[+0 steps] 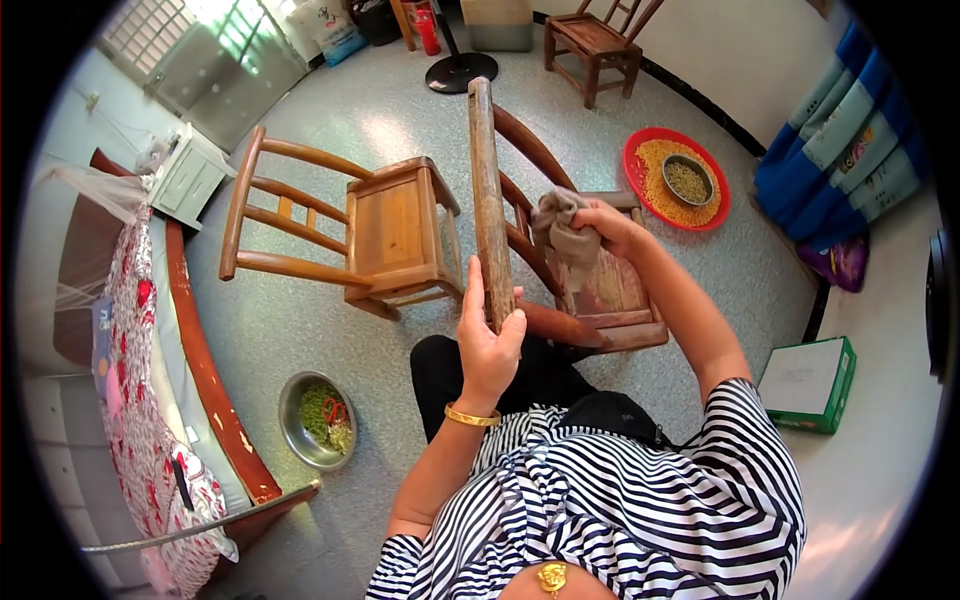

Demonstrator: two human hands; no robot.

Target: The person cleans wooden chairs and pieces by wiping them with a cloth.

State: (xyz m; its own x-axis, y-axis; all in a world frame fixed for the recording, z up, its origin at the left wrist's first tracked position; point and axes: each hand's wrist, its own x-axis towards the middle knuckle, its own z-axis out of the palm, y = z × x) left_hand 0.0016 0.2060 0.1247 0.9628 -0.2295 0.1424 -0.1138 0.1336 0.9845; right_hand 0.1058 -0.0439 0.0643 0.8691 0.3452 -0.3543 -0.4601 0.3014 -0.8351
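My left hand (486,335) is closed around the near end of the worn top rail of a wooden chair (487,190), the thumb on one side and the fingers along the other. The chair stands close before me, with its backrest to the left and its reddish, scuffed seat to the right. A crumpled grey-brown cloth (568,235) is bunched in my right hand (612,226), over the chair's backrest bars and seat edge. Whether the cloth touches the wood I cannot tell.
Left of me stands a second wooden chair (390,225). A metal bowl (290,425) with greens is on the floor. Farther right lies a red tray (640,185) of yellow grains with a metal bowl. A green box (835,400) sits by the wall, a bed (195,350) at left.
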